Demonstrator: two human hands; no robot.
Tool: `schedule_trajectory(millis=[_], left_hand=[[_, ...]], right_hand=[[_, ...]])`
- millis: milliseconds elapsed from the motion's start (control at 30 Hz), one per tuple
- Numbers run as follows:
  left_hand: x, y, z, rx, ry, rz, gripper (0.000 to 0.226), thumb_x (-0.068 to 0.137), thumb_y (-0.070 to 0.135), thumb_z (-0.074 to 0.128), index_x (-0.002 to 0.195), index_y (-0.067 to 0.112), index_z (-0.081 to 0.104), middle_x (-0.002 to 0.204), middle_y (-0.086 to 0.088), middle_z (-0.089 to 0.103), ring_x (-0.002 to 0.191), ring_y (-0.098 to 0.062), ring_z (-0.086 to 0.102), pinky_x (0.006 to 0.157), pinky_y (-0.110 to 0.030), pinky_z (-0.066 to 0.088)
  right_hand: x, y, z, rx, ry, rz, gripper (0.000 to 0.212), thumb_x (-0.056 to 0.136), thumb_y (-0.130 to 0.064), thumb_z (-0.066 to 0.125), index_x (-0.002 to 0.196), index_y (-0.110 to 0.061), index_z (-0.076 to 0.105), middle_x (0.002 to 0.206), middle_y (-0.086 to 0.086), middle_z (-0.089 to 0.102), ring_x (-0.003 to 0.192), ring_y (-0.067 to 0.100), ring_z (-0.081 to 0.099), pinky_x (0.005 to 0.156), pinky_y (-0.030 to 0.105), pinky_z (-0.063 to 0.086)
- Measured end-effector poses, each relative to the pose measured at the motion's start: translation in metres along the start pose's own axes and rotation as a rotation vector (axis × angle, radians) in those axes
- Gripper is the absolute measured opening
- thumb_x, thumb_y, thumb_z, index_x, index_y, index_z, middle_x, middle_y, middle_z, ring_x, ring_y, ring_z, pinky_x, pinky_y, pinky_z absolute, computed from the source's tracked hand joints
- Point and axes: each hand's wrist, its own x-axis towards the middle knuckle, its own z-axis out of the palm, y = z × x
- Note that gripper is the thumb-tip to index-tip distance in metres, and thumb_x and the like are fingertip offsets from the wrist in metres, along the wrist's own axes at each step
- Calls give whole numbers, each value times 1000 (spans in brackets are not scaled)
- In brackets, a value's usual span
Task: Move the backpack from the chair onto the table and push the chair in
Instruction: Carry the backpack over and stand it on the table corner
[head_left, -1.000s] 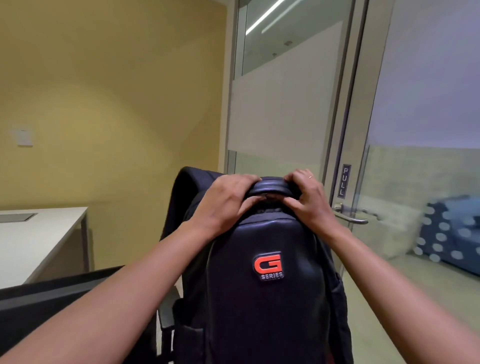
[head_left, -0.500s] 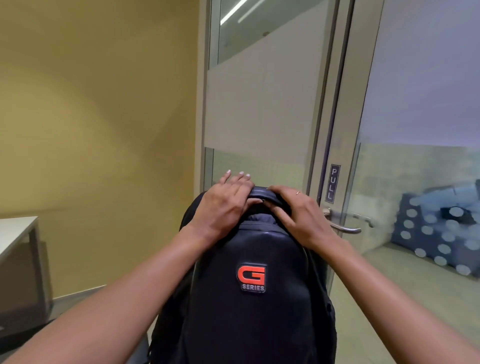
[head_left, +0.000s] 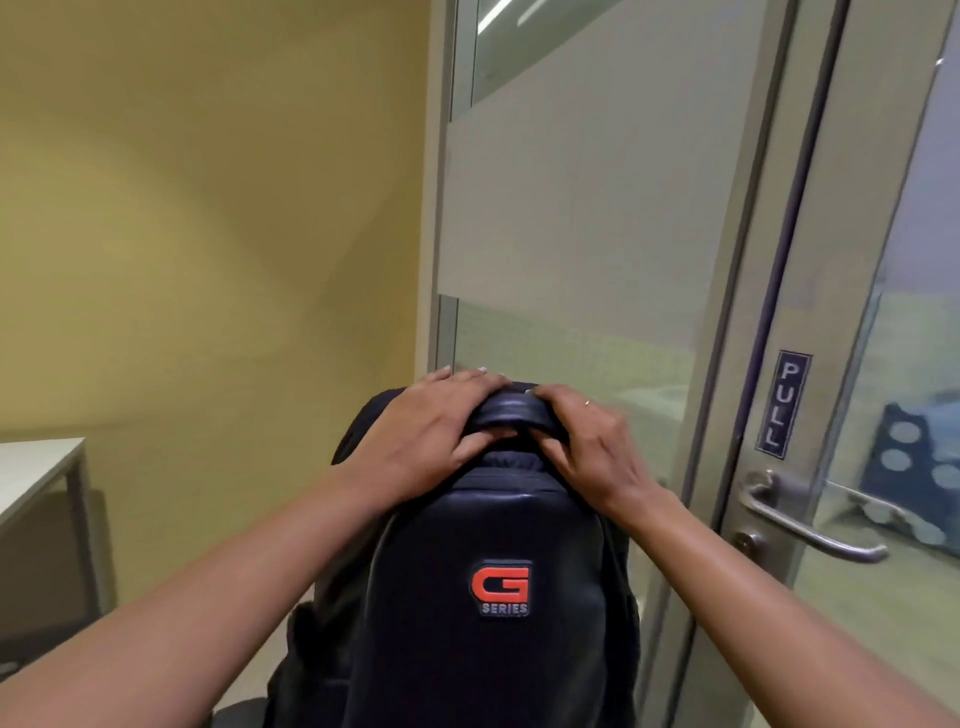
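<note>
Glass door (head_left: 649, 260) sign: "PULL". Backpack (head_left: 493, 597) badge: "G SERIES".

The backpack (head_left: 483, 649) is black with a faint sheen, and its badge (head_left: 501, 588) carries a red-orange "G" over pale grey "SERIES". The wall (head_left: 208, 208) is mustard yellow. The desk (head_left: 31, 473) is off-white. The door sign (head_left: 783, 404) is dark navy with silvery letters. A blue seat (head_left: 914, 457) beyond the glass bears pale dots.
</note>
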Motion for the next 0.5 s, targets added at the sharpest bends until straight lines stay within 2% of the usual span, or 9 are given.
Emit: schedule_trajectory(millis=[100, 167, 267, 333, 500], left_hand=[[-1, -25, 17, -8, -46, -51, 48, 92, 33, 47, 134, 10, 41, 136, -11, 51, 132, -21, 40, 113, -28, 16], [3, -40, 30, -25, -40, -92, 47, 92, 32, 45, 134, 9, 41, 136, -12, 51, 133, -21, 39, 113, -28, 15], [20, -61, 53, -7, -47, -142, 45, 93, 33, 43, 132, 10, 42, 134, -12, 52, 132, -22, 39, 113, -29, 16], [34, -75, 70, 36, -66, -169, 45, 94, 35, 41, 131, 11, 43, 133, -11, 53, 128, -23, 43, 112, -29, 17], [61, -116, 115, 140, -118, -237, 49, 93, 43, 35, 131, 13, 42, 131, -8, 55, 120, -23, 49, 110, -31, 21]], right_hand=[[11, 9, 30, 15, -42, -15, 33, 67, -10, 63, 95, 7, 62, 88, 22, 70, 72, 32, 69, 70, 30, 42], [21, 20, 48, 31, -93, -14, 36, 71, -17, 58, 100, 4, 61, 93, 21, 70, 79, 32, 69, 71, 33, 49], [35, 50, 77, 79, -132, 17, 41, 80, -18, 58, 117, -1, 56, 114, 20, 64, 101, 34, 63, 84, 40, 50], [43, 74, 96, 102, -159, 38, 43, 87, -20, 58, 127, -6, 49, 128, 16, 57, 111, 31, 58, 90, 38, 45], [62, 127, 152, 189, -208, 45, 40, 91, -28, 53, 127, -11, 49, 121, 16, 62, 106, 32, 59, 85, 40, 44]])
